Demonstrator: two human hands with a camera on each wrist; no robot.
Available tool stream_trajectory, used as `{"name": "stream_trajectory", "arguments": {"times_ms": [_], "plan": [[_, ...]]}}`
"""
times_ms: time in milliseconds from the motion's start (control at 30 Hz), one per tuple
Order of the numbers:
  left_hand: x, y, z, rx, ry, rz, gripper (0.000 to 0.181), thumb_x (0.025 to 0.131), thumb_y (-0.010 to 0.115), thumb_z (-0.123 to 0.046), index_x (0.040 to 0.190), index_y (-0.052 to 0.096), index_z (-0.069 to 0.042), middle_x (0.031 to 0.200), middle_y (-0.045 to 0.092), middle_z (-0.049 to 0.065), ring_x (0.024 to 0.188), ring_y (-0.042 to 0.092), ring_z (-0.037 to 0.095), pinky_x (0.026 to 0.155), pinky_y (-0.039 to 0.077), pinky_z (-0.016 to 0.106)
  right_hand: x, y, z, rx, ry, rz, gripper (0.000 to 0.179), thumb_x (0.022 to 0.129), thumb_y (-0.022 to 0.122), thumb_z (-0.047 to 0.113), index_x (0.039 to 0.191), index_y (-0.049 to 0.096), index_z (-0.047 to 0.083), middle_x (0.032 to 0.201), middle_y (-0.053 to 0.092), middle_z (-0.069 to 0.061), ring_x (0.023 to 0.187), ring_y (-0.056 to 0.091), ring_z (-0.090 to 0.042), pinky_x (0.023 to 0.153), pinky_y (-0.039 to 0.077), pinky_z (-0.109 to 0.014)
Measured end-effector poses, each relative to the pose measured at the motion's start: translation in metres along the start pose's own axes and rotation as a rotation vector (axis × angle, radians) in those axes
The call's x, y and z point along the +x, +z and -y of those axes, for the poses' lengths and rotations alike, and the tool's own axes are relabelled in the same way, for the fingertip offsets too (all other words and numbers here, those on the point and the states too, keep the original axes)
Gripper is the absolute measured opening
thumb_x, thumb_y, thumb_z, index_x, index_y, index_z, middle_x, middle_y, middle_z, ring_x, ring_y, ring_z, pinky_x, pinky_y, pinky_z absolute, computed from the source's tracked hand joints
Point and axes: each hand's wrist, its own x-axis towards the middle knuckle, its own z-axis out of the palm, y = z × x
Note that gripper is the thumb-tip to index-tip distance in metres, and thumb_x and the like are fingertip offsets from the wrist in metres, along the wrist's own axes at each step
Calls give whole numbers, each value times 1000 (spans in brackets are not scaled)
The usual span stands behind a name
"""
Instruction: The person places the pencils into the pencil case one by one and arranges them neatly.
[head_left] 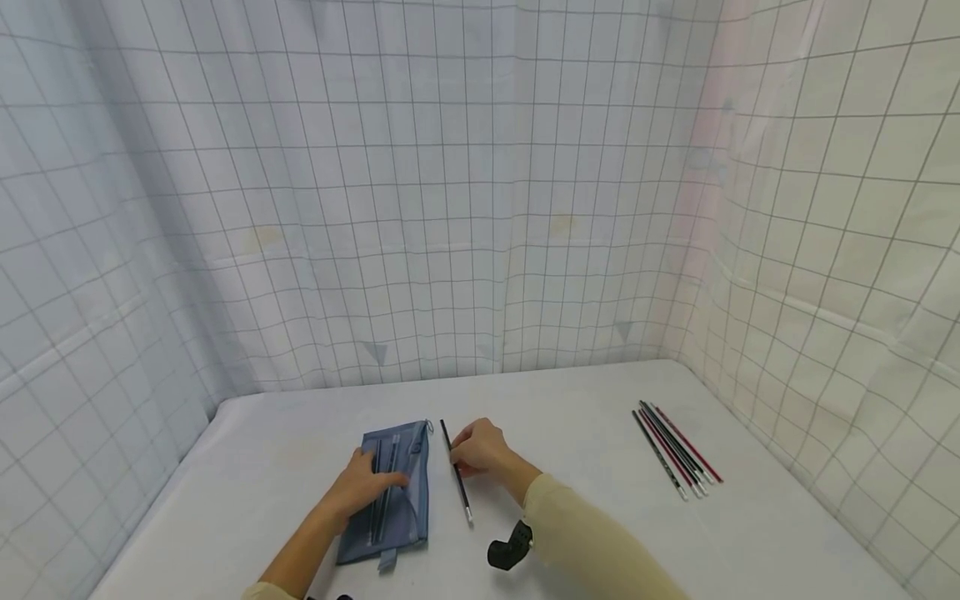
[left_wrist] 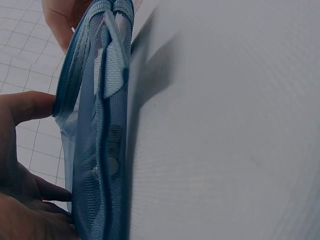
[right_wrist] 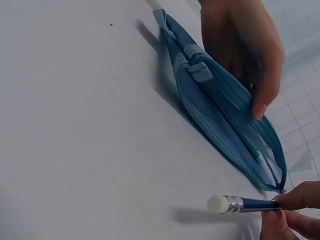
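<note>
The left hand (head_left: 360,486), its fingers spread, rests against the unzipped blue pouch (head_left: 407,523), which lies on the table (head_left: 570,417) with a green pencil (right_wrist: 247,143) inside. Just right of the pouch, the right hand's (head_left: 483,448) fingers pinch a dark pencil (head_left: 463,496), eraser end nearest the person. Well apart, farther right, lie several loose pencils (head_left: 675,450).

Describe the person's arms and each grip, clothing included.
The right sleeve is long and pale yellow; just the edge of a matching left sleeve shows. A rounded black device sits by the right sleeve's end. The left grip and right grip are ungloved.
</note>
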Motion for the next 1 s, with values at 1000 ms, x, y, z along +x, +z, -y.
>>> {"name": "stream_trajectory", "arguments": {"times_ms": [1000], "plan": [[-2, -1, -1, -31, 21, 7, 105, 87, 74, -43, 153, 20, 19, 159, 12, 42, 144, 20, 61, 113, 24, 71, 3, 60, 26, -146, -49, 9, 7, 81, 81, -5, 82, 76, 0, 69, 65, -6, 55, 67, -16, 53, 58, -26]]}}
